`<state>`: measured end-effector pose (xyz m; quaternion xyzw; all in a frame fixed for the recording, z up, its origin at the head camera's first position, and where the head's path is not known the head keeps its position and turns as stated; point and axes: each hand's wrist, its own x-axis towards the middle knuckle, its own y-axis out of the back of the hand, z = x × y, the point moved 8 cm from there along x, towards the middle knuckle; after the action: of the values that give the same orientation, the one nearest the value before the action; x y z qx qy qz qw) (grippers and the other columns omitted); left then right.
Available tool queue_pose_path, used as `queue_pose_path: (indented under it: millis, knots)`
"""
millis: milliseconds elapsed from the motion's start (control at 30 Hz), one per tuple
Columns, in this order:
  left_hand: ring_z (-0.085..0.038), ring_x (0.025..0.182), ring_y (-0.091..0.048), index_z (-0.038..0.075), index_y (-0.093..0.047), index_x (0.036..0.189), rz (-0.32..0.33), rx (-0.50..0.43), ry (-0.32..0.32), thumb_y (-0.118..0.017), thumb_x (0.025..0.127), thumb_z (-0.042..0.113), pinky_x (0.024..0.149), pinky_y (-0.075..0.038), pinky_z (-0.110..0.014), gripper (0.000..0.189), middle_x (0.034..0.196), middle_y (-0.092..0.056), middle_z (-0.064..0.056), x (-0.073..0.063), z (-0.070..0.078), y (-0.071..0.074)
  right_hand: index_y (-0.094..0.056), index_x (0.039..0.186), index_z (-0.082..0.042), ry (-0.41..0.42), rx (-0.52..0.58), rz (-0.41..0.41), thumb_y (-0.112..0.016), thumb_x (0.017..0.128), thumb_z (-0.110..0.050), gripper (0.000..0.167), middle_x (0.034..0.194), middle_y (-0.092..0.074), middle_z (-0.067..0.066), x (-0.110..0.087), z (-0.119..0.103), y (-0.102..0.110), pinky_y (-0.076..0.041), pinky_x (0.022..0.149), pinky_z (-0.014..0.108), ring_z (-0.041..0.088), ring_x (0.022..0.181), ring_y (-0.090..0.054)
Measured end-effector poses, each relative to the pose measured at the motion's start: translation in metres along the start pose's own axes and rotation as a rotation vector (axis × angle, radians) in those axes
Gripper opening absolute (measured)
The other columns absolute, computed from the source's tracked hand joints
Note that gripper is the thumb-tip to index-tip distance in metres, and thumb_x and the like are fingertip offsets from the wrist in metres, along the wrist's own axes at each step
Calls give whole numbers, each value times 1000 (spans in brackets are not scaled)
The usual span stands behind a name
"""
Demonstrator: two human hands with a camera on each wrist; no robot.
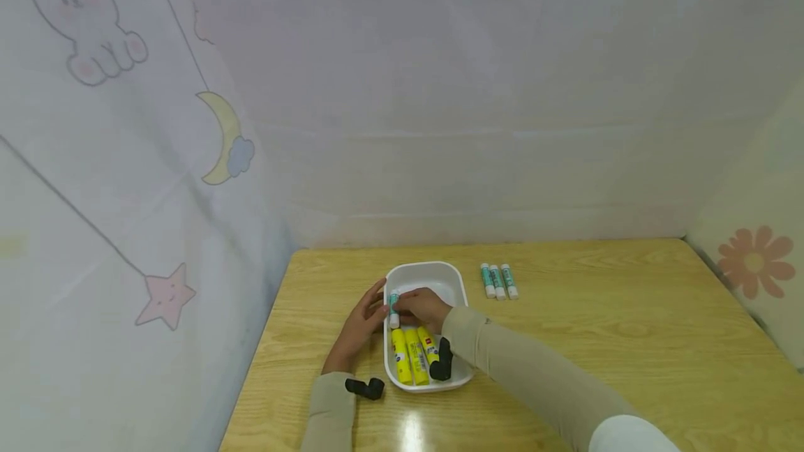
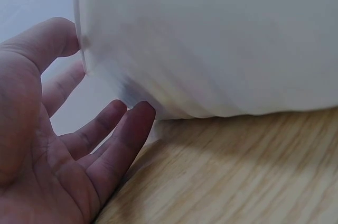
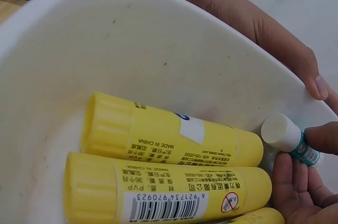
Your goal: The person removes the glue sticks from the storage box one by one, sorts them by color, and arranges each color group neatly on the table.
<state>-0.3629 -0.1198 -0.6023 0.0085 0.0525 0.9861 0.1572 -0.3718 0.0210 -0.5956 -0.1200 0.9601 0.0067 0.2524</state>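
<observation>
A white plastic tub [image 1: 433,272] stands on the table. In it, toward the near end, lie three yellow glue sticks [image 1: 417,356], side by side. My right hand [image 1: 427,305] reaches into the tub and pinches a small teal-and-white glue stick [image 3: 301,145] between thumb and fingers, close to the tub's left wall. From outside, my left hand [image 1: 362,321] touches that same wall, its thumb up at the rim. In the left wrist view the fingers [image 2: 127,129] are spread and lightly bent against the tub's side.
Three more teal-and-white glue sticks [image 1: 499,281] lie side by side on the wooden table [image 1: 597,326], right of the tub. A pale cloth backdrop [image 1: 477,103] rises behind the table and at both sides.
</observation>
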Motion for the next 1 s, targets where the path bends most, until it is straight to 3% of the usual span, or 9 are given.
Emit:
queue_pose_path:
  millis: [200,367,433,567,667,800,1000]
  knots:
    - [-37,130,-45,31,-30,154,-47,-15,15,-55,101,24,95,-48,-45,59,149,-39,-15,0,7,-7,-66,110,2,2,2,-16,-70,88,-11,26,105,-66,11,0,2,7,-56,83,34,20,91,-65]
    - [-36,129,-47,34,-33,152,-25,5,12,-57,100,27,94,-50,-44,58,148,-41,-13,2,2,-8,-63,114,4,28,15,-43,-66,91,-10,27,105,-64,11,-3,-5,16,-55,84,33,18,90,-63]
    - [-35,129,-47,36,-34,151,-13,14,-3,-57,100,29,94,-49,-44,57,147,-42,-12,3,0,-8,-62,117,5,45,14,-55,-65,93,-9,28,106,-64,11,-7,-13,19,-54,86,34,18,90,-62]
    - [-40,129,-46,28,-30,154,-41,22,-40,-55,101,22,94,-49,-46,58,147,-40,-18,1,12,-7,-58,124,6,104,0,-88,-63,94,-9,33,112,-64,14,-18,-37,28,-51,93,38,20,95,-64]
    - [-42,129,-45,23,-28,155,-49,24,-30,-54,102,19,95,-48,-48,59,148,-38,-21,0,17,-4,-56,128,4,144,2,-126,-65,94,-12,39,117,-62,14,-24,-54,36,-50,94,39,22,100,-65]
    - [-39,131,-43,30,-30,153,-18,28,30,-55,101,23,97,-47,-48,58,149,-39,-18,2,6,0,-55,131,1,188,0,-142,-66,94,-14,42,121,-61,14,-33,-77,55,-48,98,39,23,105,-64]
    - [-34,130,-46,40,-35,149,35,27,45,-58,100,26,98,-46,-49,56,146,-43,-11,2,-6,2,-49,137,3,251,13,-106,-61,97,-12,44,123,-58,16,-44,-104,100,-43,103,40,23,107,-61]
